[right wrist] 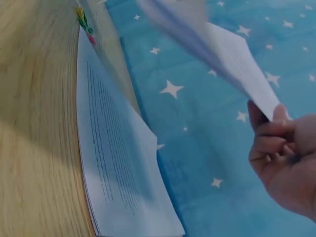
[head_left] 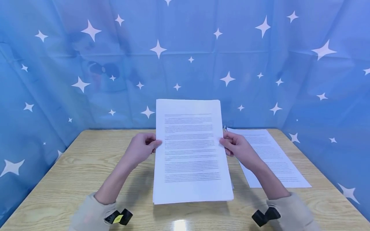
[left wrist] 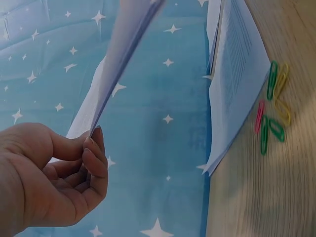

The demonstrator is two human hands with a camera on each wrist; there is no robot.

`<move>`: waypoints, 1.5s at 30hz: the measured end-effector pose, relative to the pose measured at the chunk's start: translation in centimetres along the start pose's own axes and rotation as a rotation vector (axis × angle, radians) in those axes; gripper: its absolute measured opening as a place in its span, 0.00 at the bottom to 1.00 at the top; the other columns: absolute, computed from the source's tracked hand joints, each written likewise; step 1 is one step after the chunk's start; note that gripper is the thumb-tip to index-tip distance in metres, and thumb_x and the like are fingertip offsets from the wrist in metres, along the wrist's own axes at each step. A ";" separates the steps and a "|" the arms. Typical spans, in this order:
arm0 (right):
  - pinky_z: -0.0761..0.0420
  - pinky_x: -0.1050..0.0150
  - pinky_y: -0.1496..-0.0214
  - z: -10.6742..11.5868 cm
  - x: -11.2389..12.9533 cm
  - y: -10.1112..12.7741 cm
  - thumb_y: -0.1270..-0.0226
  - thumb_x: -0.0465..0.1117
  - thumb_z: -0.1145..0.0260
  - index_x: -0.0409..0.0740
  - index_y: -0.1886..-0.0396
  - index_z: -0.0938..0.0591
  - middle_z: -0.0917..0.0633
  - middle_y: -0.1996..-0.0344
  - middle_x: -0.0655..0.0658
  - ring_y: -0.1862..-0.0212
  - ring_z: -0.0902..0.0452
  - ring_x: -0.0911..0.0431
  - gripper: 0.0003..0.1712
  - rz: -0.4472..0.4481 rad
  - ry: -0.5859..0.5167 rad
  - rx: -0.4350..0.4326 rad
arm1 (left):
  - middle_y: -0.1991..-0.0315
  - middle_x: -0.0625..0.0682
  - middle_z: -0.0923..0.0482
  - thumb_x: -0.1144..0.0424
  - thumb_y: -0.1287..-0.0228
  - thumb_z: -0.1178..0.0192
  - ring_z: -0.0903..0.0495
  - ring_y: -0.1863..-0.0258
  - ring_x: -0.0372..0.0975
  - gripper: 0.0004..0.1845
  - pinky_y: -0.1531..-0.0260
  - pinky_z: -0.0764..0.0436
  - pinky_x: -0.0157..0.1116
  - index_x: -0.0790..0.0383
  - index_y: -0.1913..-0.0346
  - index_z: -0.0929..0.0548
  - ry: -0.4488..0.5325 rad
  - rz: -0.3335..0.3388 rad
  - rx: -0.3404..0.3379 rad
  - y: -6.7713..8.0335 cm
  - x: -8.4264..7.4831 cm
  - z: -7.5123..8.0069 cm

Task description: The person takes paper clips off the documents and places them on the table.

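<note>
Above the table, a stack of printed sheets (head_left: 188,147) is held up with its printed side towards me. My left hand (head_left: 141,147) pinches its left edge between thumb and fingers. At the opposite edge, my right hand (head_left: 240,149) pinches it the same way. The wrist views show the held stack (left wrist: 116,54) nearly edge-on, with the left hand (left wrist: 64,177) and right hand (right wrist: 286,153) each at one side. Another pile of printed paper (head_left: 277,160) lies on the table, partly behind my right forearm.
Several paper clips lie on the wooden table (head_left: 95,166), among them a green clip (left wrist: 273,79), a yellow clip (left wrist: 281,81) and a pink clip (left wrist: 259,117). The held stack hides them from the head view. A blue curtain with white stars (head_left: 185,70) hangs behind the table.
</note>
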State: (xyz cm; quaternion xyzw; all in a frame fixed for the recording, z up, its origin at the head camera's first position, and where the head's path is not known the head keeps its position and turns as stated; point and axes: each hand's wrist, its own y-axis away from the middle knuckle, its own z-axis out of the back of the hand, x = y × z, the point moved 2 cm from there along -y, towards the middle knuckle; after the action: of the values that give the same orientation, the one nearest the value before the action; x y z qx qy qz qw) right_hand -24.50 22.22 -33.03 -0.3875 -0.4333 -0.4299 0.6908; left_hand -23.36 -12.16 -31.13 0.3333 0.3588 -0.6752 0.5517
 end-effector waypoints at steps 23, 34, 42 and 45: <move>0.19 0.59 0.64 -7.1 0.6 -2.8 0.21 0.40 0.41 0.35 0.54 0.22 0.19 0.72 0.41 0.68 0.23 0.48 0.10 -0.010 -0.009 0.170 | 0.66 0.56 0.24 0.62 0.24 0.43 0.30 0.68 0.45 0.11 0.73 0.32 0.38 0.69 0.54 0.17 -0.104 0.102 -0.053 0.5 3.7 6.7; 0.19 0.60 0.65 -11.7 -0.1 -5.4 0.25 0.42 0.35 0.35 0.55 0.18 0.16 0.70 0.37 0.72 0.22 0.52 0.12 -0.137 -0.056 0.071 | 0.49 0.66 0.24 0.60 0.22 0.46 0.26 0.52 0.54 0.20 0.60 0.27 0.41 0.75 0.41 0.24 -0.099 0.239 -0.117 0.4 6.3 8.9; 0.18 0.66 0.64 -14.3 -0.4 -7.3 0.28 0.40 0.33 0.34 0.53 0.17 0.15 0.70 0.41 0.71 0.21 0.56 0.13 -0.225 -0.181 0.051 | 0.47 0.70 0.25 0.61 0.23 0.46 0.25 0.55 0.54 0.22 0.60 0.25 0.41 0.78 0.39 0.25 -0.142 0.270 -0.200 0.1 8.1 10.1; 0.18 0.66 0.64 -15.3 -0.6 -7.9 0.27 0.39 0.33 0.32 0.53 0.17 0.15 0.70 0.42 0.72 0.20 0.57 0.13 -0.219 -0.206 0.059 | 0.48 0.70 0.25 0.61 0.23 0.46 0.25 0.56 0.55 0.21 0.61 0.25 0.42 0.78 0.39 0.25 -0.161 0.288 -0.235 -0.2 8.7 10.3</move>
State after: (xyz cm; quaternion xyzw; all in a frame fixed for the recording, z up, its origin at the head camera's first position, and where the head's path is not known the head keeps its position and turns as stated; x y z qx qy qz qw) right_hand -27.96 5.91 -37.21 -0.3596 -0.5540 -0.4475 0.6029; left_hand -25.61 -25.32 -33.07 0.2592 0.3386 -0.5672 0.7046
